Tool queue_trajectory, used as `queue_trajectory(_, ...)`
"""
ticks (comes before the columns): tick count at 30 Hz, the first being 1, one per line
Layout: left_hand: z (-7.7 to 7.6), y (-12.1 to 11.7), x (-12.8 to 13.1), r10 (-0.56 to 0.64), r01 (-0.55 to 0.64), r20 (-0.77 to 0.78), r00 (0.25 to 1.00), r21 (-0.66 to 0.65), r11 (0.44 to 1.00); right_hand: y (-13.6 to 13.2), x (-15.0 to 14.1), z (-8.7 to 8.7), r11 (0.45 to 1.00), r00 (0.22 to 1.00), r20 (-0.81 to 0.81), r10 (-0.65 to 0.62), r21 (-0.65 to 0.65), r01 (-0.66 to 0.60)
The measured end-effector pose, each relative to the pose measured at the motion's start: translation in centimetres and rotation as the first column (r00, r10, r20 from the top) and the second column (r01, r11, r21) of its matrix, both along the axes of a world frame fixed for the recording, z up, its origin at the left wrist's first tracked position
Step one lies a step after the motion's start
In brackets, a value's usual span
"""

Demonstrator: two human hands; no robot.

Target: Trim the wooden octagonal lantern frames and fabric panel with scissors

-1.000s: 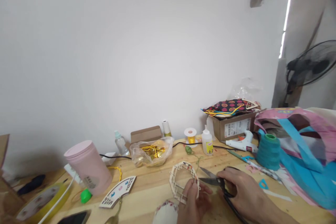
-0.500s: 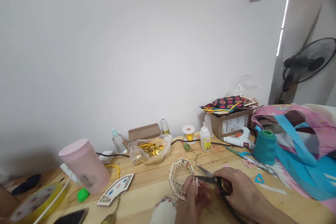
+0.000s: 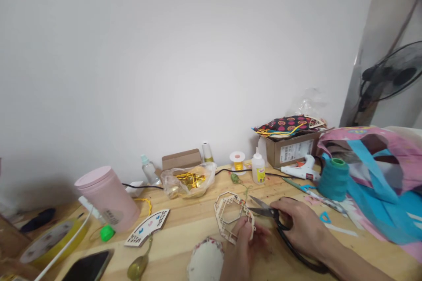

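My left hand (image 3: 245, 241) pinches the lower right edge of a pale octagonal wooden frame (image 3: 220, 218) with cut-out lattice work. Black-handled scissors (image 3: 280, 224) are in my right hand (image 3: 303, 224), blades parted and pointing left, close beside the frame's right side. Past the frame's top right lies a green cord (image 3: 246, 191) leading to a small green bundle (image 3: 234, 178). Below the frame, a pale round piece with a flowered rim (image 3: 206, 260) rests on the table, partly beside my left wrist.
On the left are a pink canister (image 3: 108, 199), a fan-shaped wooden piece (image 3: 148, 228), a phone (image 3: 88, 267) and yellow tape (image 3: 52, 246). Behind stand a glue bottle (image 3: 259, 169) and a bag of gold pieces (image 3: 189, 181). Rightward are a glue gun (image 3: 301, 170) and teal thread cone (image 3: 333, 180).
The scissors have drawn slightly away from the frame's right edge, their blades still apart. The frame has turned a little in my left hand. The camera view has shifted slightly.
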State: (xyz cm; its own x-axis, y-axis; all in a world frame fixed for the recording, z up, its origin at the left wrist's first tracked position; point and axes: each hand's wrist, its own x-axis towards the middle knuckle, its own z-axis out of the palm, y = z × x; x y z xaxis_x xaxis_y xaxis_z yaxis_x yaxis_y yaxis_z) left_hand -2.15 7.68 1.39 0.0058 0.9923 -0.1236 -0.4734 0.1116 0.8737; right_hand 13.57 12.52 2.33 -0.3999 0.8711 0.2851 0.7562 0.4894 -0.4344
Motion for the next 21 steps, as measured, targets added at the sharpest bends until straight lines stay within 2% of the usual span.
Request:
queue_trajectory(3, 0.06, -0.01, 0.03, -0.051, 0.047, 0.078, 0.996, 0.062, 0.997, 0.08, -0.03, 0.32, 0.999, 0.998, -0.064, 0.018, -0.026, -0.020)
queue_trajectory(9, 0.29, -0.14, -0.16, -0.018, 0.017, 0.111, 0.994, 0.012, 1.000, -0.13, 0.07, 0.69, 0.996, 0.996, -0.007, 0.088, 0.016, -0.087)
queue_trajectory(13, 0.37, -0.24, -0.12, -0.035, 0.033, 0.117, 0.992, 0.020, 0.999, -0.18, 0.04, 0.37, 0.997, 0.997, 0.002, 0.075, 0.013, -0.075)
queue_trajectory(17, -0.09, -0.15, -0.13, -0.032, 0.029, 0.123, 0.992, 0.021, 0.999, -0.43, -0.35, 0.29, 0.997, 0.998, -0.023, 0.059, -0.053, -0.061)
queue_trajectory(21, -0.49, -0.06, -0.23, -0.001, -0.001, 0.062, 0.998, 0.030, 1.000, -0.86, -0.88, 0.49, 0.995, 0.999, -0.031, 0.013, -0.099, -0.016)
